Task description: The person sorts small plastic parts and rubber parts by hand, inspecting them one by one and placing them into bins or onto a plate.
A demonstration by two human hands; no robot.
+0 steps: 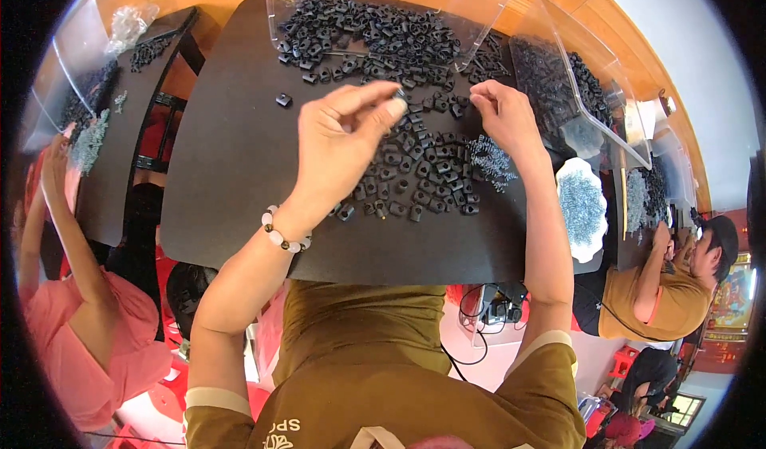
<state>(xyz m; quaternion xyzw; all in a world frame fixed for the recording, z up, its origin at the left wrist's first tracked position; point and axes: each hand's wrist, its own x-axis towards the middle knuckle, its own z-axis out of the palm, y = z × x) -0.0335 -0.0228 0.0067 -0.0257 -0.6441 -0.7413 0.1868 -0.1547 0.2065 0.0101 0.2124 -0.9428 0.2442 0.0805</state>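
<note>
My left hand (339,138), with a beaded bracelet (277,240) on its wrist, is raised over the dark table (215,170). Its thumb and index finger pinch a small black plastic part (400,95), mostly covered by the fingertips. To its right, my right hand (511,118) has thumb and fingers pressed together; whatever is between them is too small to tell. Below and between both hands lies a spread of loose black plastic parts (427,170), several with round holes. Beside it, under my right wrist, sits a little heap of small silvery metal pieces (490,163).
A clear bin (273,22) of black parts lies tipped at the far edge, another clear bin (594,118) at right. A white dish (588,247) holds more metal pieces. One black part (283,99) lies apart. Co-workers sit left (96,321) and right (662,297).
</note>
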